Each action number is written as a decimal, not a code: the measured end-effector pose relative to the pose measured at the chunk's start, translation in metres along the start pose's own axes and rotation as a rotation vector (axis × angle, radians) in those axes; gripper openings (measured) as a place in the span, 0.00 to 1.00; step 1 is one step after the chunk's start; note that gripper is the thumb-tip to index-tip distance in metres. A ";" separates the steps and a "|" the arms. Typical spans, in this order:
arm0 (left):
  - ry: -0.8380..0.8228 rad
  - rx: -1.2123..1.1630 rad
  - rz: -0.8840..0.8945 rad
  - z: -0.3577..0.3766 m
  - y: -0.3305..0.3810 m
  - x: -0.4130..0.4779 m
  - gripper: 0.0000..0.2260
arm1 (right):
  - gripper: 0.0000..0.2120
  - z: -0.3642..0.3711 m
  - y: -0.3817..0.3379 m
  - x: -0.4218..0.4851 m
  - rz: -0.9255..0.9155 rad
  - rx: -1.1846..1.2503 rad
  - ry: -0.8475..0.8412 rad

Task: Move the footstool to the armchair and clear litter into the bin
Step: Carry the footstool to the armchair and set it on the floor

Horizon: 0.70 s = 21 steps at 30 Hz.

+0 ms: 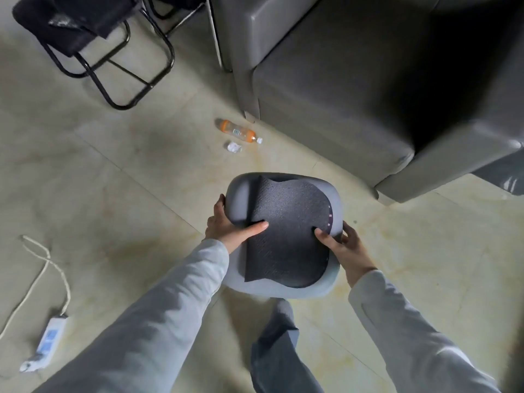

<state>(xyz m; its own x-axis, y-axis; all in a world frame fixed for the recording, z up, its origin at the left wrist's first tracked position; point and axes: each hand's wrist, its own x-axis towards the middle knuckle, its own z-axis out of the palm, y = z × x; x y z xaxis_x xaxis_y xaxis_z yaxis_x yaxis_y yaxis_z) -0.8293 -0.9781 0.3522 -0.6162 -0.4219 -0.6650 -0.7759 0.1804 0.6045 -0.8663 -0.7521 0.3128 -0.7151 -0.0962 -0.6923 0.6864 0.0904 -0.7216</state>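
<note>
Rounded grey footstool (241,194) with rough dark fabric top, held above pale tiled floor (113,180), near smooth grey armchair (340,80). Left hand (226,225) and right hand (346,248) each in closed grip on footstool sides. Plastic bottle (238,132) and crumpled wrapper (234,146) lying beside armchair.

The footstool (283,234) sits mid-floor (113,171), just before the armchair (354,89) at the far right. A bottle (238,132) and crumpled scrap (234,146) lie behind it (beside the armchair's left corner); a power strip (46,340) lies near-left.
</note>
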 end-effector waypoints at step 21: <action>-0.282 0.364 0.069 -0.024 0.114 0.232 0.56 | 0.37 0.075 -0.062 0.140 0.179 0.255 0.256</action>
<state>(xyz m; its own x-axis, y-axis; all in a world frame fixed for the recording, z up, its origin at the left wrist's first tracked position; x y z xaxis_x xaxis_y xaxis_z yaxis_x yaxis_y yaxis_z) -1.0575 -1.0764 0.2779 -0.6415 -0.1490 -0.7525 -0.6976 0.5212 0.4916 -0.9991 -0.8460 0.2609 -0.5690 0.1519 -0.8082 0.7908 -0.1684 -0.5884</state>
